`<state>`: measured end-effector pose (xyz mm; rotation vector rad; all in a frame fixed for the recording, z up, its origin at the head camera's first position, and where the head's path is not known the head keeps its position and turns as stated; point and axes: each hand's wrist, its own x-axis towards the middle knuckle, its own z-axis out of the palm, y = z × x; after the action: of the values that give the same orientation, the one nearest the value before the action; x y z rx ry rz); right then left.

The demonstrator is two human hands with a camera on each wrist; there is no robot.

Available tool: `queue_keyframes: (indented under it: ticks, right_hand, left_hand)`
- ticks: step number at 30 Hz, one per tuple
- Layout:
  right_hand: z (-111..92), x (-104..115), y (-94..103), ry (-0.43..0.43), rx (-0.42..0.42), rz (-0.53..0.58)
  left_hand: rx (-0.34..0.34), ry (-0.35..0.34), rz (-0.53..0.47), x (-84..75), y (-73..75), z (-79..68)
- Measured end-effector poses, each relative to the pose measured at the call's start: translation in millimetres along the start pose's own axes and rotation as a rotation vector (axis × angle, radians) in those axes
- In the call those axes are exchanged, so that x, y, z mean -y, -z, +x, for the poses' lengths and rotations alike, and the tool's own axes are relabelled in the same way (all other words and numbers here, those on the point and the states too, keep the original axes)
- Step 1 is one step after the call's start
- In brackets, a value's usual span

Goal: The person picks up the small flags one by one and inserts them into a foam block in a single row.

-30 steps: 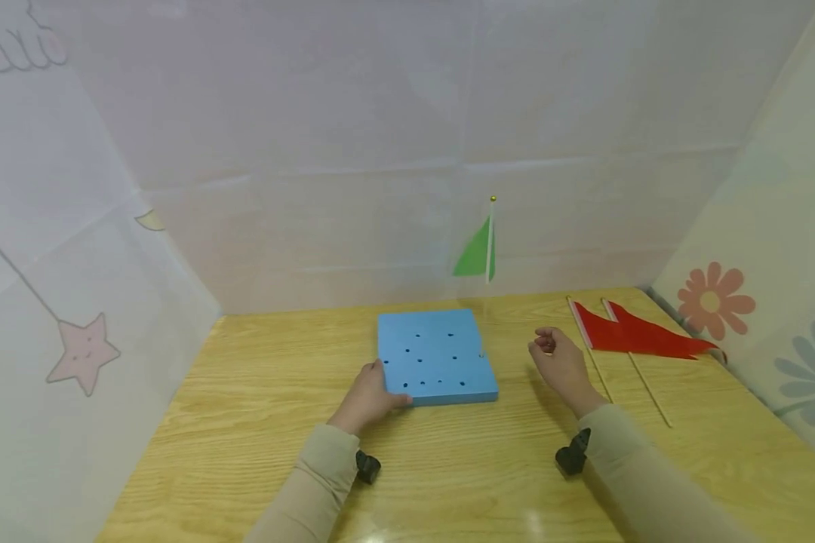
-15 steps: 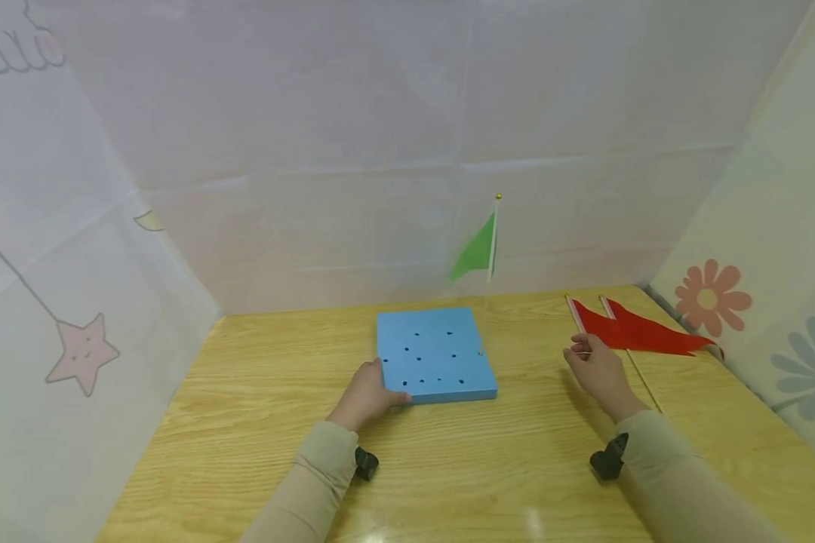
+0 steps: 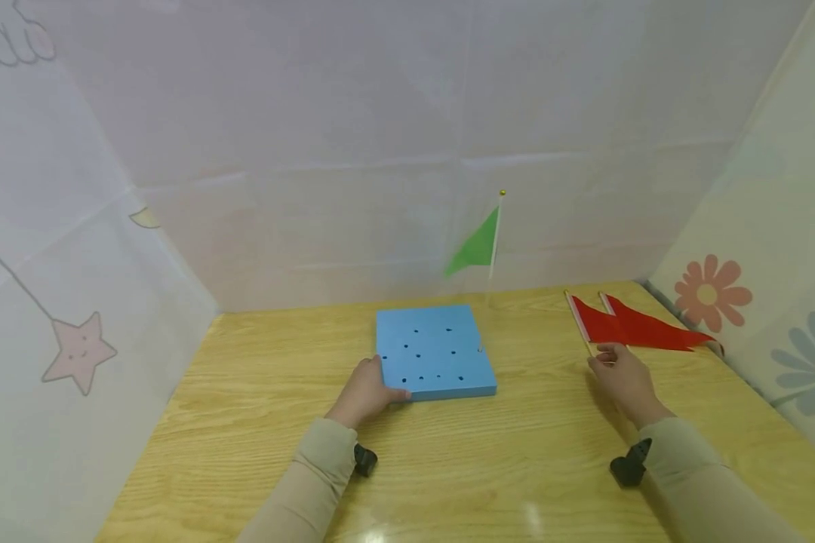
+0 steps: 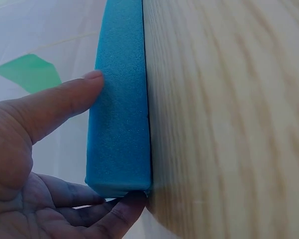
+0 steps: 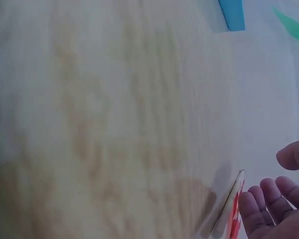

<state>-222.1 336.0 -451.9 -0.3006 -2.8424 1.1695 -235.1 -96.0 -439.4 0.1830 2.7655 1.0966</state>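
Note:
My left hand grips the near left corner of a blue foam block dotted with small holes. In the left wrist view the thumb presses the block's long side while the other fingers wrap its end. A green pennant flag stands upright on its thin stick at the block's right edge. Over the sticks of two red pennant flags lying on the table, my right hand hovers, thumb and fingers apart. The right wrist view has the flag sticks just beside the fingertips.
The wooden table runs back to a pale cloth wall. Patterned cloth also hangs on the left and right sides, with flowers printed on the right one. The red flags lie near the table's right edge.
My right hand has moved right, away from the block and over the red flags' sticks. The green flag sways slightly, its top leaning farther right. The left hand stays on the block.

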Motion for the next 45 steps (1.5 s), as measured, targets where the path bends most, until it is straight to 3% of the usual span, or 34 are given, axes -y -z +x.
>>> queue_keyframes:
  ticks: [24, 45]
  right_hand:
    - [4, -7, 9.8, -0.167, -0.005, 0.062]
    - [15, -14, 23.7, -0.009, 0.115, -0.181]
  left_hand:
    - [-0.006, -0.015, 0.014, 3.4, -2.3, 2.3]
    - [-0.007, -0.002, 0.009, 2.7, -1.5, 0.9]
